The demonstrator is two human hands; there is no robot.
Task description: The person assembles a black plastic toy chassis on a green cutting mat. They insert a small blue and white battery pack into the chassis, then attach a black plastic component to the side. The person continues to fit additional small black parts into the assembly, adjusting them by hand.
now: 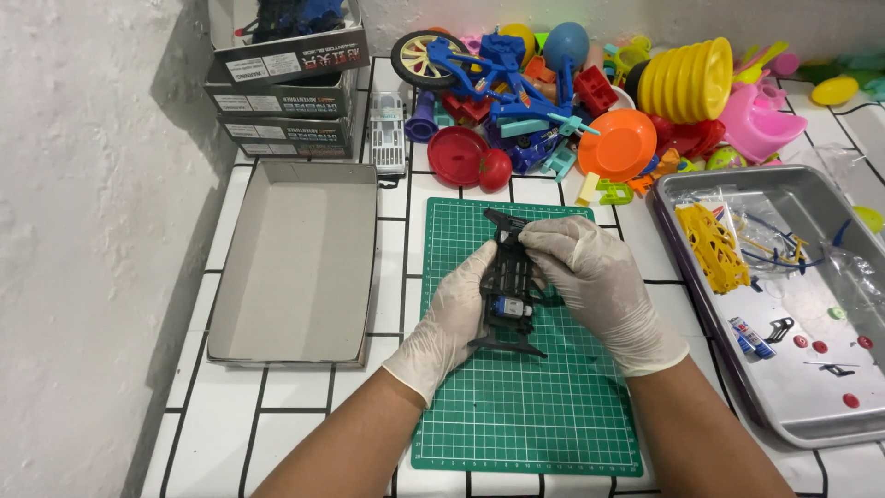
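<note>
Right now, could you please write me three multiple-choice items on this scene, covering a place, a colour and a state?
1. Where is the empty cardboard box tray?
A. left of the green cutting mat
B. right of it
C. on it

2. What colour is the plate in the toy pile?
A. white
B. orange
C. black

3. How is the black toy chassis held?
A. lying untouched
B. one hand only
C. between both gloved hands

Answers: 1 A, the tray lies left of the mat. 2 B, it is plainly orange. 3 C, the left hand and right hand both grip it.
</note>
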